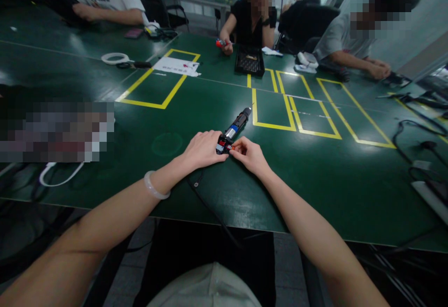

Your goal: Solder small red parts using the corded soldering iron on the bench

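Note:
A long black handheld device (235, 129) lies on the green table, its inside bare. A blue-and-silver cylinder shows in its middle, with red parts at the near end. My left hand (205, 149) is closed around that near end from the left, its thumb along the lower edge. From the right, my right hand (251, 155) pinches a small orange-red piece (232, 148) at the device's near end. Whether this piece is fixed to the device, I cannot tell. Below my left wrist, a black cable (206, 200) with a ring terminal runs over the table edge.
Yellow tape rectangles (275, 125) mark the table (196, 106). A paper sheet (177, 66), a white ring-shaped tool (115, 58) and a black tray (249, 71) stand farther back. Several people sit opposite; one holds a red object (221, 44). Black cables (402, 134) lie at right.

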A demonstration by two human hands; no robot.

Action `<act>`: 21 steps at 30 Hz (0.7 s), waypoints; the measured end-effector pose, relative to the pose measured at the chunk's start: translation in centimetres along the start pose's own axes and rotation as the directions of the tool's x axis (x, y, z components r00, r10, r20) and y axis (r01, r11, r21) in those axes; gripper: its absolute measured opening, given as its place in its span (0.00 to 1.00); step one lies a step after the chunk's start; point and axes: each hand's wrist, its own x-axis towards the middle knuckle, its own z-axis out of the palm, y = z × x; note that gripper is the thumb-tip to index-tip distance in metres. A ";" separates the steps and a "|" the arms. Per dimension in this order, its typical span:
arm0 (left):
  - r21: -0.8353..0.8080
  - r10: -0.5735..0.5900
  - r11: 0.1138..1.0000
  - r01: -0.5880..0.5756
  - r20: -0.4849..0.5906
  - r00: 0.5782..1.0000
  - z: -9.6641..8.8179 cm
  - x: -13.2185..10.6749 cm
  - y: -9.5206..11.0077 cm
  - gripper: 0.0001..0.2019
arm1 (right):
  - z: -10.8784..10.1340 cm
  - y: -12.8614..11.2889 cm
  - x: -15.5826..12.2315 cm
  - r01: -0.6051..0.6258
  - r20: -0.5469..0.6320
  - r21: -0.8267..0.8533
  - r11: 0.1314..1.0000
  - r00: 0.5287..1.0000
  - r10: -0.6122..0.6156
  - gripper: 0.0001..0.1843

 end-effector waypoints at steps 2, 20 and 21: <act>-0.006 0.009 1.000 -0.009 0.002 1.000 0.0 0.0 0.2 0.24 | 0.2 0.0 0.1 -0.001 0.011 -0.014 1.000 1.000 0.002 0.11; 0.009 0.001 1.000 -0.001 -0.006 1.000 0.0 -0.1 0.5 0.27 | 0.1 -0.1 0.0 0.088 0.021 -0.065 0.994 0.996 -0.087 0.07; 0.010 -0.006 1.000 0.006 -0.013 1.000 0.1 -0.1 0.6 0.27 | 0.1 -0.1 0.0 0.093 0.020 -0.063 0.994 0.996 -0.091 0.07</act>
